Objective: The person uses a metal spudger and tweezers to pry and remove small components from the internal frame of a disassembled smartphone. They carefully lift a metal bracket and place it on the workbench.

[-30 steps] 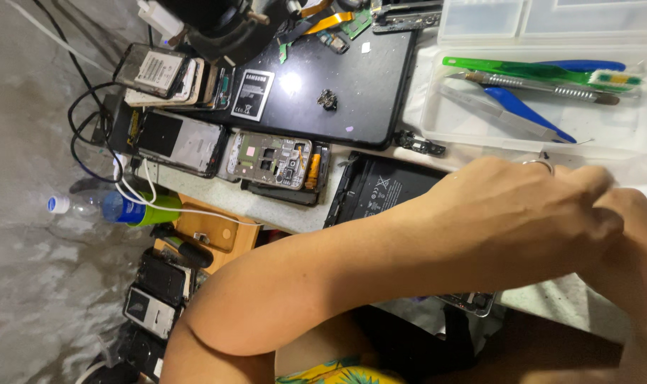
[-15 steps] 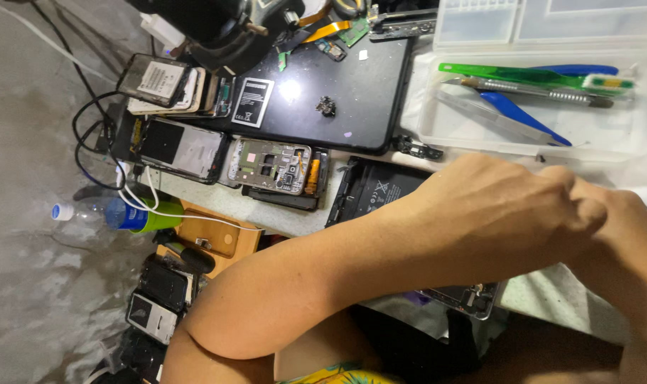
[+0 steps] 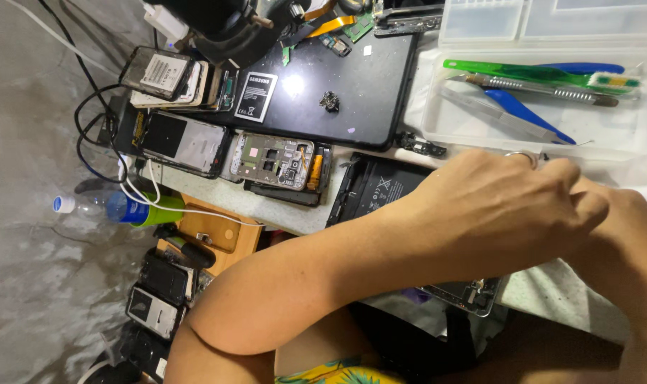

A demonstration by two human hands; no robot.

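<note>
The left hand [image 3: 501, 206], curled, meets the right hand [image 3: 622, 227] over a black tablet back [image 3: 380, 188] on the table [image 3: 281, 213]; whether either grips anything I cannot tell. Just beyond lies a clear tray [image 3: 622, 131] of tools; an opened phone [image 3: 277, 160] sits left, the forearm hiding the table's near edge.

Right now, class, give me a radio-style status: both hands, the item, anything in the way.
Left hand curled over opened black device. Right hand pressed against it, grip hidden. Clear tool tray close beside.
</note>
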